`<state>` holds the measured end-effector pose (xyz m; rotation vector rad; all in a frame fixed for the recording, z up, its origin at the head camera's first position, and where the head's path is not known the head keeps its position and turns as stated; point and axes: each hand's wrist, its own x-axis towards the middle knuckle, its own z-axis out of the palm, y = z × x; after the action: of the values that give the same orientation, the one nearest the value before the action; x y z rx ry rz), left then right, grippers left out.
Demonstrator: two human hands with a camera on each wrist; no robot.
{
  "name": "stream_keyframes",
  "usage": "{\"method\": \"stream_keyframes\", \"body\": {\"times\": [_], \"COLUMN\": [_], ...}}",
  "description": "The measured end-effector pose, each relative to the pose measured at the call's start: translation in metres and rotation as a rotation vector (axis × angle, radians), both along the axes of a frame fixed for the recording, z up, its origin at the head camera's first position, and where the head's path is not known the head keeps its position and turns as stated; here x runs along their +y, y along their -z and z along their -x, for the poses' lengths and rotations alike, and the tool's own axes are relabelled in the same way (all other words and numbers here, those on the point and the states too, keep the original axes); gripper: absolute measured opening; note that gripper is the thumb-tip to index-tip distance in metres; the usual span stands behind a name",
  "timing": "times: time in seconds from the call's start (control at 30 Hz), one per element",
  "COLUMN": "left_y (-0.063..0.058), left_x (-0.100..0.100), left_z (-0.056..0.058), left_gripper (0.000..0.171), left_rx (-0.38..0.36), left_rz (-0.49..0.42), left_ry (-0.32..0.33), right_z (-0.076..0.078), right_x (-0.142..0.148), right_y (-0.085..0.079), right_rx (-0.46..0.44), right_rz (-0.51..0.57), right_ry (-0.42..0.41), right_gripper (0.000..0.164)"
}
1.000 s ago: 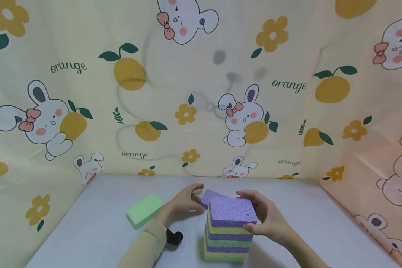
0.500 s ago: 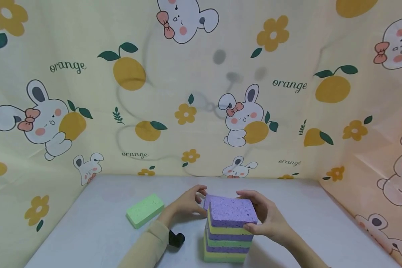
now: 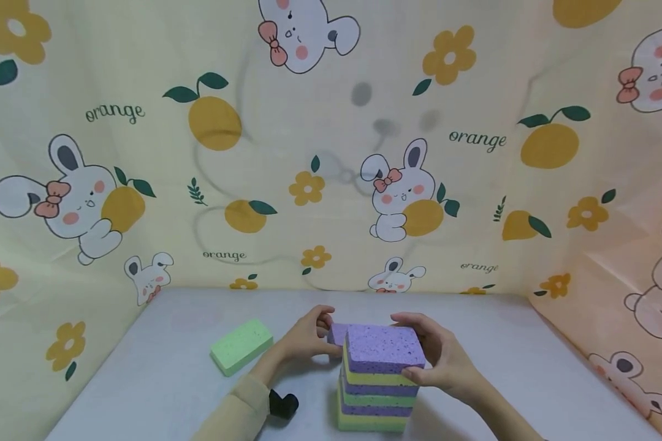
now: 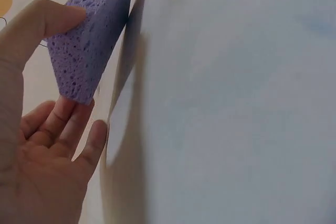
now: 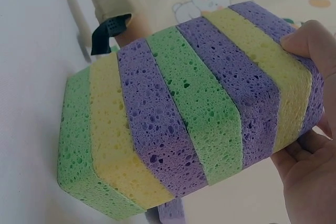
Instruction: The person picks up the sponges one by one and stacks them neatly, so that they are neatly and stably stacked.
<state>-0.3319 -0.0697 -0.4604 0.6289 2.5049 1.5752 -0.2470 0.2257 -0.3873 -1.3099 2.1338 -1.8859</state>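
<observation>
A stack of purple, yellow and green sponges stands at the front centre, with a purple sponge [image 3: 385, 346] on top. My right hand [image 3: 444, 358] grips that top sponge, thumb on the near edge and fingers behind. The right wrist view shows the layers pressed flush, down to a green sponge [image 5: 79, 129] at the bottom. Behind the stack, my left hand [image 3: 308, 335] holds another purple sponge [image 4: 86, 40] by its end, thumb on one side and fingertips on the other. Most of this rear sponge is hidden by the stack in the head view.
A lone green sponge [image 3: 241, 346] lies on the white table [image 3: 160, 392], left of my left forearm. A black wrist-worn device [image 3: 283, 404] sticks out from the left sleeve. A patterned curtain [image 3: 331, 122] closes off the back and both sides.
The rear purple sponge has turned and shifted behind the stack, with my left hand closing in on its end. My right hand stays on the top sponge.
</observation>
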Motion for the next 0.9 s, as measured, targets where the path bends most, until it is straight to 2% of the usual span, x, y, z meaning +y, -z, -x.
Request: {"method": "stream_keyframes", "body": {"times": [0.23,0.63,0.9], "left_y": [-0.004,-0.024,-0.042], "left_x": [-0.009,-0.021,-0.027], "left_z": [-0.016,-0.045,-0.058], "left_gripper": [0.09,0.082,0.08], "left_rx": [0.108,0.189,0.372], "left_rz": [-0.045,-0.183,-0.251], "left_ry": [-0.081,-0.186,-0.25], "right_z": [0.0,0.001,-0.001], "right_x": [0.0,0.0,0.0], "right_y": [0.0,0.001,0.001], "right_rx": [-0.001,0.012,-0.008], "right_rz": [0.004,0.008,0.007], "right_ry": [-0.003,0.003,0.009], "right_gripper": [0.072,0.072,0.07]}}
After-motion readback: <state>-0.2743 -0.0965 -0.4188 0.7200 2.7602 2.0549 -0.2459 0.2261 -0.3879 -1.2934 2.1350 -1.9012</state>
